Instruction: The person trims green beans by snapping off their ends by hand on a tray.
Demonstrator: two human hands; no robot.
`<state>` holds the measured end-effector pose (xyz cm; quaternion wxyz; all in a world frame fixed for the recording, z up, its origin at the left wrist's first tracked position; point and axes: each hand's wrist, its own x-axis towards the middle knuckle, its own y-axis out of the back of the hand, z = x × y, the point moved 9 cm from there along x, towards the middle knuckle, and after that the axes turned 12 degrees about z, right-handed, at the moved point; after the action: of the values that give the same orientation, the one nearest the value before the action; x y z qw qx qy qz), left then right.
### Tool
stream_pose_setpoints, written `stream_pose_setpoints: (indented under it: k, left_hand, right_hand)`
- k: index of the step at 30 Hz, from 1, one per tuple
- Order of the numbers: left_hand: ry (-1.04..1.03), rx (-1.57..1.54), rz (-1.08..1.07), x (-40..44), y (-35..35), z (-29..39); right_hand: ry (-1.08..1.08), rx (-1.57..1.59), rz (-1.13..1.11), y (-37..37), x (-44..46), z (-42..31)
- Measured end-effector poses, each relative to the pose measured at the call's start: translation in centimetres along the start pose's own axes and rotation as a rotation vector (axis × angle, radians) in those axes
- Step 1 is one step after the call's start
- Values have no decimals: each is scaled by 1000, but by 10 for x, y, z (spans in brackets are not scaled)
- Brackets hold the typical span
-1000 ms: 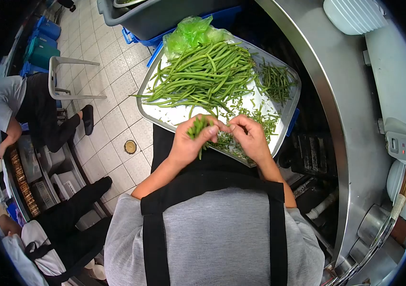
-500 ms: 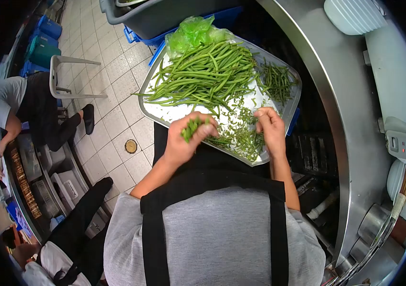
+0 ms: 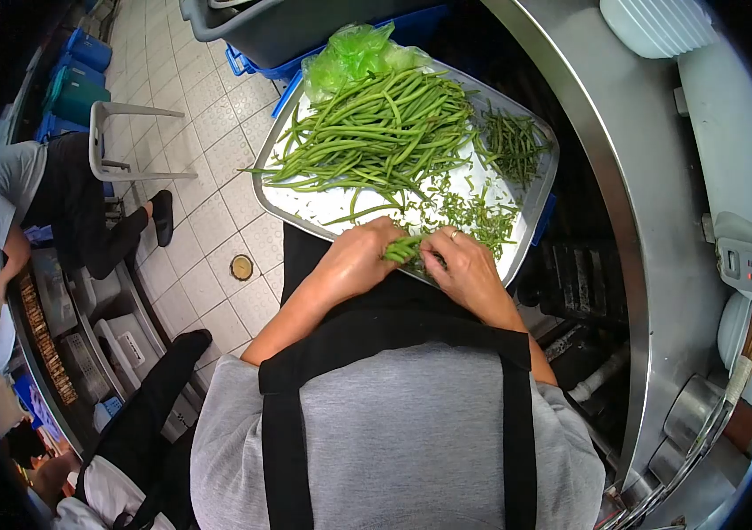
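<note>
A metal tray [image 3: 291, 217] holds a large pile of long green beans [image 3: 385, 132], with a smaller heap of thinner, darker beans [image 3: 514, 146] at its right. Short trimmed bits [image 3: 473, 216] are scattered over the tray's near right part. At the near edge, my left hand [image 3: 361, 256] is closed around a bunch of green beans [image 3: 402, 250]. My right hand [image 3: 462, 265], with a ring on one finger, is closed at the right side of that bunch, its fingertips at the bean ends. Whatever lies between those fingertips is hidden.
A green plastic bag [image 3: 354, 60] lies at the tray's far edge, by a grey bin [image 3: 305, 40]. A steel counter [image 3: 610, 115] curves along the right. At the left are a white stool [image 3: 100, 146], a bending person [image 3: 71, 190] and another person [image 3: 142, 442].
My right hand first moved away to the right over the trimmings, then came back to the bunch. My left hand has turned palm down, still holding the beans.
</note>
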<state>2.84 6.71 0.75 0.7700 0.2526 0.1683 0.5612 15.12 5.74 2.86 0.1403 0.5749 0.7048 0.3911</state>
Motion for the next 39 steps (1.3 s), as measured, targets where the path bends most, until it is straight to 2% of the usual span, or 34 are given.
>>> stream_pose_setpoints:
  k: [5, 10, 13, 16, 17, 18, 20, 22, 23, 26, 29, 33, 39]
  left_hand:
    - [-12, 126, 17, 4, 8, 7]
    - [5, 81, 60, 2, 6, -2]
    - [32, 6, 47, 6, 5, 1]
    - [56, -147, 32, 7, 6, 4]
    - [64, -211, 28, 7, 6, 5]
    - [210, -351, 58, 7, 7, -3]
    - [509, -631, 110, 1, 4, -16]
    - [522, -825, 150, 4, 6, -22]
    - [530, -878, 185, 5, 9, -23]
    - [527, -940, 256, 6, 17, -26]
    - [519, -953, 270, 7, 18, -26]
    - [521, -1000, 320, 4, 20, -24]
    - [463, -1035, 336, 8, 29, -21]
  right_hand:
    - [60, -33, 77, 18, 7, -8]
    - [111, -161, 113, 20, 9, -9]
    - [52, -126, 208, 23, 11, -1]
    - [-308, 327, 378, 33, 9, 41]
    - [-577, 586, 351, 24, 0, 71]
    - [-509, 604, 428, 38, 7, 67]
    - [-406, 603, 420, 45, 15, 59]
    - [-434, 569, 264, 31, 11, 50]
    - [-296, 450, 146, 24, 12, 40]
    - [-254, 479, -19, 3, 11, 10]
    - [-212, 428, -27, -10, 6, 10]
    - [-304, 335, -93, -6, 10, 14]
    - [-311, 472, -49, -3, 12, 13]
